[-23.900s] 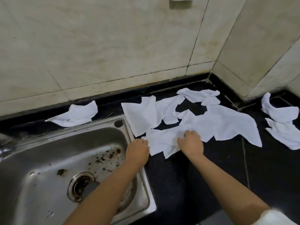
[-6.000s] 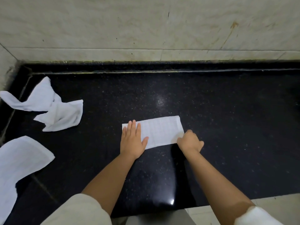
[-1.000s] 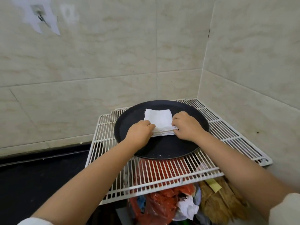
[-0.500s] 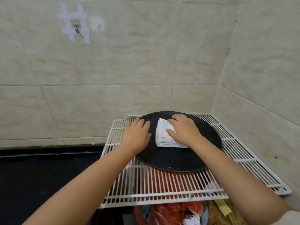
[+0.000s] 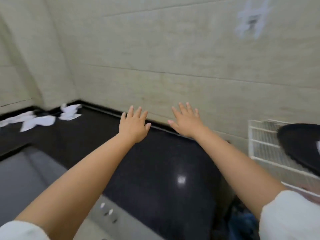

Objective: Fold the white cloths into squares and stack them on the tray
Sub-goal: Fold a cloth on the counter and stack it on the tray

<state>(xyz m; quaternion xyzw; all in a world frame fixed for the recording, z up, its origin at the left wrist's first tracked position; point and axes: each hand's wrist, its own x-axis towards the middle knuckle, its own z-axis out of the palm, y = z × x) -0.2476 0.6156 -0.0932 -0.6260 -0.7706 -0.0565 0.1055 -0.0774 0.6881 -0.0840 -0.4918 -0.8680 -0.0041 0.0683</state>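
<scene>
Both my hands are stretched out over the black counter [image 5: 155, 167] with fingers straight and nothing in them. My left hand [image 5: 134, 124] is at the centre, my right hand [image 5: 186, 122] just to its right near the wall. Several crumpled white cloths [image 5: 39, 121] lie at the far left of the counter, with another crumpled cloth [image 5: 70, 111] in the corner. The round black tray [image 5: 297, 144] sits at the right edge on a white wire rack [image 5: 259, 141]. A sliver of the folded stack [image 5: 318, 146] shows at the frame's edge. The picture is blurred.
Beige tiled walls rise behind the counter and at the left. A white taped hook [image 5: 251, 21] hangs high on the wall at the right. A grey surface [image 5: 26, 174] lies at the lower left, in front of the counter.
Both hands have left the folded stack on the tray and swung left over the counter, empty. The view has turned left, so the tray now sits at the right edge.
</scene>
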